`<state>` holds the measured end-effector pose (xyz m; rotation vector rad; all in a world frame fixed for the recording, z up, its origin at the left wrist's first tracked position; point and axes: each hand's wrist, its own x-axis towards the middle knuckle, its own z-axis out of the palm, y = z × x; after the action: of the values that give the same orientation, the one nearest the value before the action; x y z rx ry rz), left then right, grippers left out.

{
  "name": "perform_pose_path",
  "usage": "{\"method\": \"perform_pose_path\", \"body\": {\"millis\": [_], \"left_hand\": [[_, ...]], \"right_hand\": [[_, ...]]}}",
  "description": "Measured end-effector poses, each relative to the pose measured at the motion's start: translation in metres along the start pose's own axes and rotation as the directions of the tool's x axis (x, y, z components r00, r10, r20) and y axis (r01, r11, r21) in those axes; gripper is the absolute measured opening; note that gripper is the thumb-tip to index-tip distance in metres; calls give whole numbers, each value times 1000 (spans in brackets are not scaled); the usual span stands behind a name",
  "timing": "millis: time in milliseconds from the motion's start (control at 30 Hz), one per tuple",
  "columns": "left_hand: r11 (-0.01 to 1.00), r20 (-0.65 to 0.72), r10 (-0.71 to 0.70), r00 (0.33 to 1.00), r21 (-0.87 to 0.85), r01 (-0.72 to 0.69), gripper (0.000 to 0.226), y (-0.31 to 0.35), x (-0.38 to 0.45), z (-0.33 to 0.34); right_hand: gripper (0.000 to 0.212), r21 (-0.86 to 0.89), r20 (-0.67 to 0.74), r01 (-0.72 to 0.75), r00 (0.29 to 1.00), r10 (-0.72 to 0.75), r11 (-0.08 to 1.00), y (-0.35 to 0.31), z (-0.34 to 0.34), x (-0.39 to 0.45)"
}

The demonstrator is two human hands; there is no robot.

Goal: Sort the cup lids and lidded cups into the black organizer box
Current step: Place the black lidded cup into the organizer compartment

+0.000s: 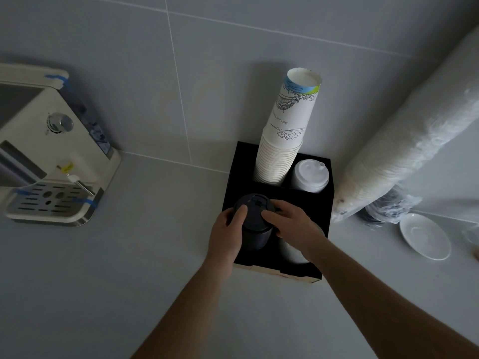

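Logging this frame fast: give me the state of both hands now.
Left hand: closed around the side of the stack of black lids in the black organizer box.
Right hand: fingers resting on top of the same stack, steadying it.

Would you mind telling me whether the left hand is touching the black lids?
Touching. The head view shows the left hand wrapped against the side of the black lids, thumb resting on the top lid's rim.

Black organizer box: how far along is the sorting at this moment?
Looks mostly done: in the black organizer box, the paper cup stack fills the back-left compartment and the white lid stack the back-right. In hand: the left hand and right hand both grip the black lid stack at the front-left slot. The front-right slot is mostly hidden; the bagged sleeve remains outside.
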<state>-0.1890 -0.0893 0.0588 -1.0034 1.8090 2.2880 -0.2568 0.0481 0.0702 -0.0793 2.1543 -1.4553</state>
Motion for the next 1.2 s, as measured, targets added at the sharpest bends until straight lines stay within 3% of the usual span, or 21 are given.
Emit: {"method": "perform_pose_path", "body": {"millis": [133, 233, 500, 933, 1033, 1200], "left_hand": [[997, 0, -26, 1000, -75, 26, 4, -2, -3, 6], [994, 10, -42, 999, -104, 43, 22, 1, 0, 11], [995, 0, -66, 998, -78, 66, 35, 7, 5, 14], [973, 101, -180, 978, -125, 192, 36, 3, 1, 5], [947, 139, -266, 954, -145, 286, 59, -15, -1, 2], [939, 165, -248, 955, -202, 278, 78, -13, -4, 5]], "right_hand": [[25, 20, -18, -23, 1000, 24, 1000, 2, 1, 5], [34, -34, -23, -18, 1000, 18, 999, 1, -1, 5], [19, 177, 11, -101, 995, 101, 979, 2, -5, 7], [31, 127, -28, -59, 998, 63, 990, 3, 0, 10], [40, 130, -29, -58, 998, 62, 990, 3, -1, 8], [26, 214, 21, -116, 993, 114, 970, -2, -4, 7]]}}
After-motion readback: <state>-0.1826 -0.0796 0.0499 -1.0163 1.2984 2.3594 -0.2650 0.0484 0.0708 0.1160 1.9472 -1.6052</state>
